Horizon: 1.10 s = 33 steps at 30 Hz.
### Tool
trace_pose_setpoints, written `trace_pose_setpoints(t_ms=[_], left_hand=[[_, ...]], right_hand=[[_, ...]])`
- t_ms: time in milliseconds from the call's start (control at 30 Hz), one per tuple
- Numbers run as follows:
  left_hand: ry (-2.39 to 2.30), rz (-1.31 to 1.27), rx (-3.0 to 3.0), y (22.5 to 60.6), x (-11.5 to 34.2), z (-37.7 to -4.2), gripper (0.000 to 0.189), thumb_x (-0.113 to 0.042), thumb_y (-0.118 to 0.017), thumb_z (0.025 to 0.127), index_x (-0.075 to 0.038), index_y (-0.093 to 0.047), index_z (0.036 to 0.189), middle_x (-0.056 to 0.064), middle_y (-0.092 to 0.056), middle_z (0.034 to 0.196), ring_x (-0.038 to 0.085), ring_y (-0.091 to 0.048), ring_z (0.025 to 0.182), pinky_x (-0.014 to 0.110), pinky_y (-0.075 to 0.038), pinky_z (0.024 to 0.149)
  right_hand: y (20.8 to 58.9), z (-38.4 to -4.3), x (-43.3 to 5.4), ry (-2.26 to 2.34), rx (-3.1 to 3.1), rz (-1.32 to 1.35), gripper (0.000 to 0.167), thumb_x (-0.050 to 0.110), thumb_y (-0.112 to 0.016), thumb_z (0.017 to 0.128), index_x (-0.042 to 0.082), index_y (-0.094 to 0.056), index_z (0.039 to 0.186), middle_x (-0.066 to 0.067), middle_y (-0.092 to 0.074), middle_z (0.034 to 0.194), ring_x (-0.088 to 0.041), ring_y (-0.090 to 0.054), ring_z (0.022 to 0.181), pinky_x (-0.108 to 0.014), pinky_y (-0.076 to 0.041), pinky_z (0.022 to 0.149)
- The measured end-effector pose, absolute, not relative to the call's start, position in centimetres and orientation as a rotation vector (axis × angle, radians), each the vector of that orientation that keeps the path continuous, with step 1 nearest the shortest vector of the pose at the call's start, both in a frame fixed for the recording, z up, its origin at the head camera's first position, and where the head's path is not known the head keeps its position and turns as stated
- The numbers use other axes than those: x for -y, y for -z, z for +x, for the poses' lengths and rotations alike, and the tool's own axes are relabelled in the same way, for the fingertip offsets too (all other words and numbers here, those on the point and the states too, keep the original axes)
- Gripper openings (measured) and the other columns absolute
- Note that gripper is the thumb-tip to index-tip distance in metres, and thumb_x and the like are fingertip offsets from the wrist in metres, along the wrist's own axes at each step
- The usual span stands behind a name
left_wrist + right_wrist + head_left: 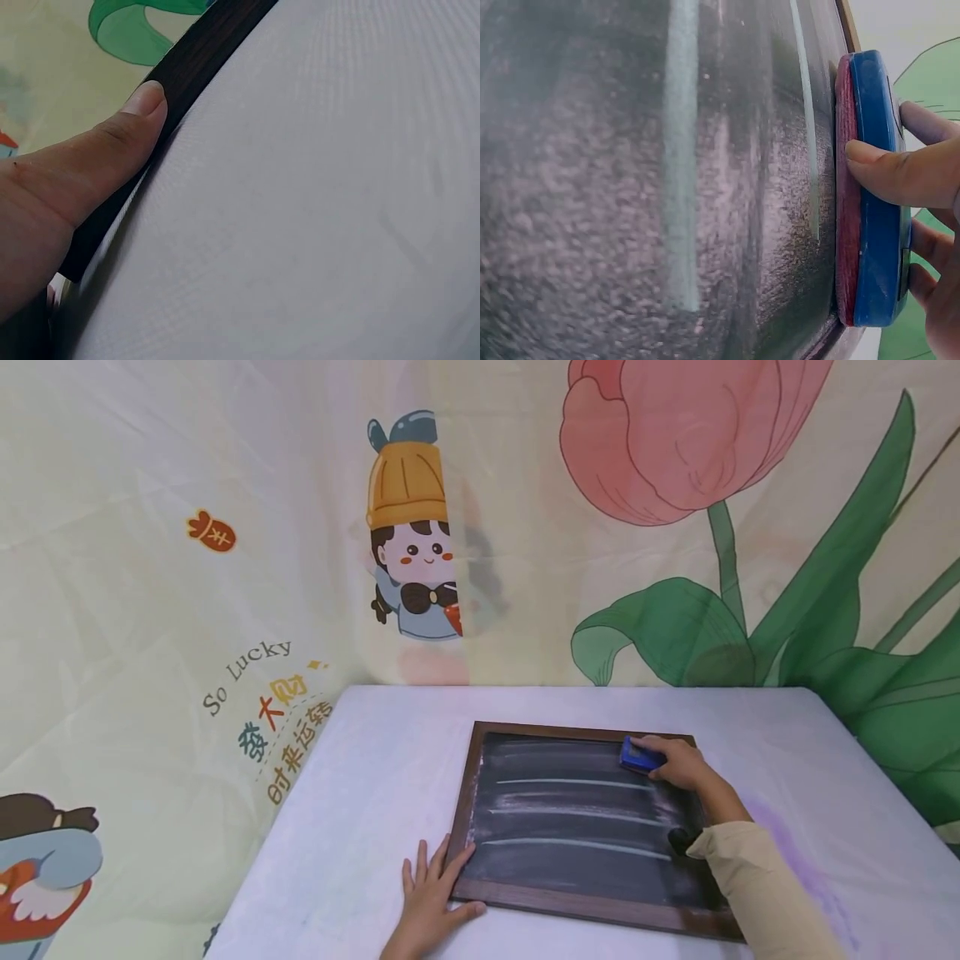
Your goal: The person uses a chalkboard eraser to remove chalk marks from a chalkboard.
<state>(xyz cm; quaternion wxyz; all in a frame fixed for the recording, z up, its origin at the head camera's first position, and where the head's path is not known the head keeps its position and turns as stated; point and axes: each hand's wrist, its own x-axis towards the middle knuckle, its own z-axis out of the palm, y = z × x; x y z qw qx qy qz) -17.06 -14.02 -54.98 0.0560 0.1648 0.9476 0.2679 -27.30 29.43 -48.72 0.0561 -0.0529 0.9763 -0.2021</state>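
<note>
1 blue eraser [877, 255] pinched in right grip [686, 766], on blackboard [555, 867]; left grip [429, 903] spread, touching frame [600, 906]

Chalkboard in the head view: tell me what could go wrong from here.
The left hand touches only the near left corner of the chalkboard, so hard wiping by the right hand at the far right might swivel it. The sleeve reaches over the board's right side and could smear the chalk lines. The blue eraser, close to the far frame, may bump it.
</note>
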Motion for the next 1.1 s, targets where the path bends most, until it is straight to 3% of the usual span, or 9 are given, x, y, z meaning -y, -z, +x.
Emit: trace_pose_setpoints(t_ms=[333, 633, 767, 1100], left_hand=[[-0.833, 0.514, -2.888, 55.0, 14.0, -17.2, 0.079, -0.063, -0.061, 0.068, -0.032, -0.038, 0.137, 0.017, -0.024, 0.148, 0.053, -0.004, 0.134, 0.07, 0.002, 0.099], [-0.813, 0.526, -2.919, 55.0, 14.0, -17.4, 0.079, -0.064, -0.061, 0.067, -0.031, -0.04, 0.136, 0.016, -0.025, 0.148, 0.051, -0.006, 0.134, 0.069, 0.0, 0.099], [-0.805, 0.518, -2.926, 55.0, 14.0, -17.3, 0.08, -0.065, -0.061, 0.067, -0.031, -0.04, 0.136, 0.015, -0.026, 0.148, 0.052, -0.006, 0.134, 0.069, 0.0, 0.099], [-0.843, 0.567, -2.95, 55.2, 14.0, -17.1, 0.078, -0.065, -0.06, 0.068, -0.031, -0.041, 0.135, 0.019, -0.028, 0.146, 0.056, -0.01, 0.131, 0.071, -0.003, 0.096]], right_hand=[[48.9, -26.0, -28.9, 0.594, -2.963, -0.151, 0.065, 0.007, -0.071, 0.074, 0.01, -0.046, 0.134, -0.023, -0.043, 0.136, -0.054, -0.035, 0.118, -0.063, -0.034, 0.085], [48.8, -23.8, -28.4, 0.548, -2.998, -0.226, 0.062, 0.007, -0.072, 0.071, 0.011, -0.051, 0.13, -0.024, -0.047, 0.132, -0.054, -0.036, 0.12, -0.066, -0.03, 0.092], [48.8, -22.9, -28.0, 0.536, -3.018, -0.235, 0.062, 0.008, -0.073, 0.072, 0.011, -0.052, 0.129, -0.024, -0.048, 0.131, -0.052, -0.041, 0.116, -0.063, -0.034, 0.087], [48.6, -23.1, -27.9, 0.592, -2.989, -0.183, 0.06, 0.01, -0.074, 0.07, 0.011, -0.054, 0.127, -0.023, -0.05, 0.13, -0.05, -0.041, 0.117, -0.061, -0.034, 0.089]])
